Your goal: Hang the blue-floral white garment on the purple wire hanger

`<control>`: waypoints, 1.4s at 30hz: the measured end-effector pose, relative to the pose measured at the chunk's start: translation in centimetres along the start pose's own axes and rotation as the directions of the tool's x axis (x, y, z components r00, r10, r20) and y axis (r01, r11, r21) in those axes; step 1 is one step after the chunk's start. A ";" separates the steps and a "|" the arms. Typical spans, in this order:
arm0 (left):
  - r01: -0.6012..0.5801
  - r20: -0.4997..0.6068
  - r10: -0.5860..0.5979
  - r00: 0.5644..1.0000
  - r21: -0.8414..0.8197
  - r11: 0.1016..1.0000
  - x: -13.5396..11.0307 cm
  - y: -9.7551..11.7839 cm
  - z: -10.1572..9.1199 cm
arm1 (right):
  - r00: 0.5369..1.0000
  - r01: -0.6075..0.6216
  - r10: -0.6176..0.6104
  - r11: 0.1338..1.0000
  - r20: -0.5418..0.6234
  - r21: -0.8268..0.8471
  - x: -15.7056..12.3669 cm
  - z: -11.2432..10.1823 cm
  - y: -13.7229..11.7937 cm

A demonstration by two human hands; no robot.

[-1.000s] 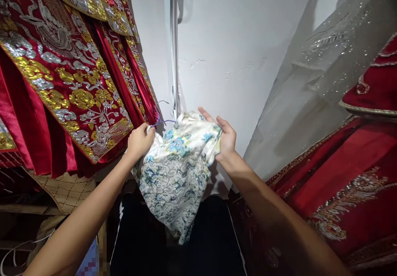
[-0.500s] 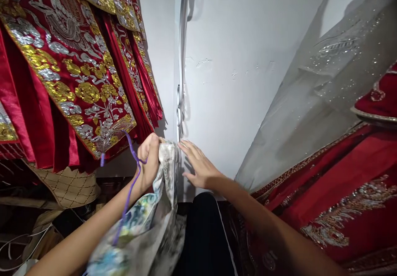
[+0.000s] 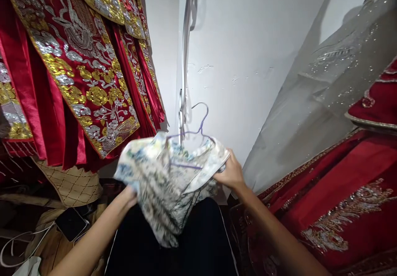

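A white garment with a blue and green floral print [image 3: 167,181] hangs on a purple wire hanger [image 3: 198,123] in front of me, spread between both hands. My right hand [image 3: 231,172] pinches the garment's right shoulder edge. My left hand [image 3: 128,193] is under the left side of the cloth, and its fingers are mostly hidden by it. The hanger's hook points up toward the white wall.
Red robes with gold and silver embroidery [image 3: 80,69] hang at the left. A grey sequinned gown [image 3: 325,85] and more red embroidered cloth [image 3: 341,193] hang at the right. A white wall with a vertical strip [image 3: 184,61] lies ahead. A woven hat [image 3: 71,185], a dark phone [image 3: 71,223] and white cables [image 3: 18,243] lie lower left.
The garment was bunched in my left hand with the hanger dangling; now it is spread on the hanger between both hands. My right hand left the wall and took the right shoulder.
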State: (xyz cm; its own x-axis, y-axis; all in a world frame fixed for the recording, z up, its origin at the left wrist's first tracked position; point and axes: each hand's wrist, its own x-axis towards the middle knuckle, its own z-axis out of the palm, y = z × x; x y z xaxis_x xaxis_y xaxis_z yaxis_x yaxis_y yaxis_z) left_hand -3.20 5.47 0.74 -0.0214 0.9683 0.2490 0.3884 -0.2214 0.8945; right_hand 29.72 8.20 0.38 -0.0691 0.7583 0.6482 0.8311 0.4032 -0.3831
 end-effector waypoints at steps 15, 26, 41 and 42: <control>0.245 -0.066 -0.414 0.908 -0.717 0.653 -7.3 -9.6 7.9 | 0.984 -0.007 0.082 0.903 -0.156 0.429 -4.3 5.0 -7.9; 0.304 0.207 -0.223 0.953 -0.606 0.735 -11.1 -10.2 3.0 | 0.843 -0.538 0.330 0.560 0.425 0.630 -14.6 15.3 -12.1; 0.752 -0.615 -0.524 0.589 0.180 0.634 -15.1 -31.5 -15.6 | 0.797 -0.604 0.437 0.574 0.417 0.552 -16.0 15.6 -12.7; 0.746 -0.628 -0.498 0.598 0.209 0.633 -15.2 -32.0 -15.4 | 0.798 -0.602 0.440 0.577 0.412 0.552 -15.9 15.6 -12.7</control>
State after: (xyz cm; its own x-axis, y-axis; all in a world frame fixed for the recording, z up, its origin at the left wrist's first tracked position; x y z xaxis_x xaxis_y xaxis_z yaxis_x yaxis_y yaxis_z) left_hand -29.55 -3.99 -25.96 -0.7845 0.6169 -0.0635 0.4223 0.6063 0.6738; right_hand 11.66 -0.99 -15.29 0.0829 0.9935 0.0782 0.2166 0.0587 -0.9745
